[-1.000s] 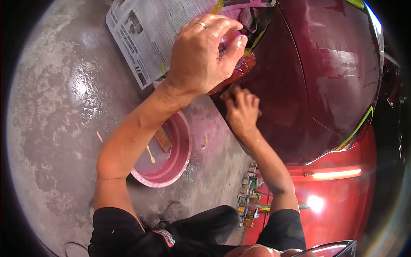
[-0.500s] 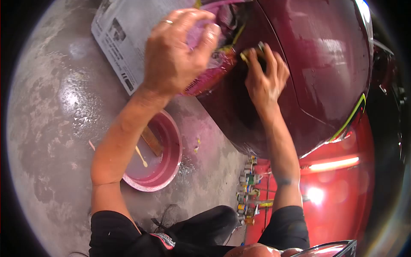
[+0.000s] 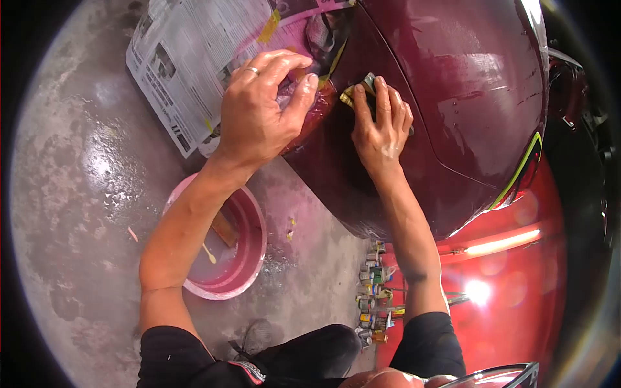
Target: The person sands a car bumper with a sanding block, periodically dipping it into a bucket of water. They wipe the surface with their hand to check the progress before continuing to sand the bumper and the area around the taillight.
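Note:
My right hand (image 3: pixel 381 123) lies on the wet, dark maroon car panel (image 3: pixel 343 174), fingers closed over a small yellow-and-grey sanding block (image 3: pixel 369 87). Only the block's edges show past the fingertips. To its left, my left hand (image 3: pixel 262 110) has its fingers curved, with a gap between thumb and index finger, and nothing is visibly held. Behind that hand is newspaper (image 3: pixel 187 71) and crumpled, pink-stained masking sheet (image 3: pixel 317 113), fixed along the panel edge with yellow tape (image 3: pixel 268 27). Whether the left hand touches the sheet is hard to see.
A pink basin (image 3: pixel 259 226) of cloudy water stands on the wet concrete floor (image 3: pixel 71 213), a wooden stick and a pale brush-like handle inside. Several cans (image 3: pixel 372 291) line the foot of a red wall (image 3: pixel 511 284). A seam and a green-taped lamp (image 3: pixel 524 171) lie right of my hand.
My left hand has drawn back a little from the masking sheet. The right hand has slid slightly left with the sanding block. The whole view has shifted a little.

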